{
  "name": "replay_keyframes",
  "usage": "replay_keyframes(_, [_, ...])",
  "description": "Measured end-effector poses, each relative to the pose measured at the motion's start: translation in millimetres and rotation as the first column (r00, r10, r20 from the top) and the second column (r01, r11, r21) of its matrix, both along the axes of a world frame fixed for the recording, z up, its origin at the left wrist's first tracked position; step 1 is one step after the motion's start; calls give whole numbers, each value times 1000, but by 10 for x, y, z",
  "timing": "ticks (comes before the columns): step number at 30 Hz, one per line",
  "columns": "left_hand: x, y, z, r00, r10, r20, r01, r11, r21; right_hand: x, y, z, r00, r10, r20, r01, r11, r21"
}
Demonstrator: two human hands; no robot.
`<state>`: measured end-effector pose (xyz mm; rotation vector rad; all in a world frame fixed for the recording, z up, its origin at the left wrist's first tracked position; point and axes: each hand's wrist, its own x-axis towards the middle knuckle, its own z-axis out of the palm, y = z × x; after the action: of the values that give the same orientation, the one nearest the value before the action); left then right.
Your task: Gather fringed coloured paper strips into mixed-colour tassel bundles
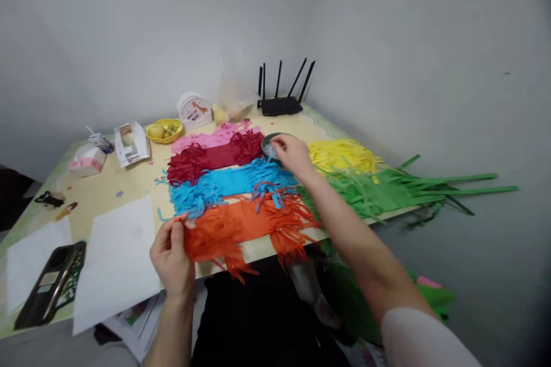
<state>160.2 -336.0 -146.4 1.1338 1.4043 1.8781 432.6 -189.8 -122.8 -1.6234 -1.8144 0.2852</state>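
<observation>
Your left hand (174,255) pinches the orange fringe (249,221), probably to steady it | your right hand (295,155), well apart, is at the bowl (265,140), likely set for reach; its grip can't be told | blue fringe (235,181) lies between, seemingly sorted by colour

Orange paper (253,222) is lying mostly flat, both ends fringed, strips drooping over the table's (99,183) near edge. Gray bowl (266,140) is sitting farther back, containing pale translucent bits (270,151).
</observation>
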Motion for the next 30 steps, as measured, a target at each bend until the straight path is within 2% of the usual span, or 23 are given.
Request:
replay_keyframes(2, [-39,-24,26,997,-73,-16,73,997,-24,326,411,-14,998,-47,38,50,995,-83])
replay_keyframes(5, [-9,-34,10,981,-173,-91,164,981,-103,519,715,-151,998,-1,68,13,983,-182])
replay_keyframes(8, [46,-4,-44,963,-234,-133,210,962,-173,511,807,-329,997,43,71,-26,973,-231])
replay_keyframes(11, [70,32,-81,952,-266,-152,231,950,-211,557,881,-458,998,28,61,-11,964,-264])
replay_keyframes(14, [81,54,-78,949,-277,-153,239,944,-227,695,948,-507,998,-52,30,58,963,-263])
replay_keyframes(17, [108,70,-52,944,-301,-135,265,936,-231,769,893,-474,990,-127,-57,113,973,-202])
replay_keyframes(20, [158,86,-36,933,-345,-103,315,920,-234,612,605,-391,979,-95,-182,73,990,-123])
replay_keyframes(22, [200,88,-37,926,-374,-54,354,908,-223,373,267,-340,942,26,-334,-51,996,-67])
replay_keyframes(24, [240,76,-39,919,-394,-11,383,899,-211,84,-150,-312,765,213,-608,-250,968,25])
replay_keyframes(26, [266,43,-34,908,-420,0,410,887,-212,-189,-577,-308,611,276,-742,-367,929,43])
replay_keyframes(28, [272,-9,-17,896,-444,5,433,873,-225,-405,-941,-319,550,295,-781,-428,903,40])
replay_keyframes(30, [258,-74,6,884,-467,6,454,857,-245,-556,-1201,-335,543,321,-776,-468,883,38])
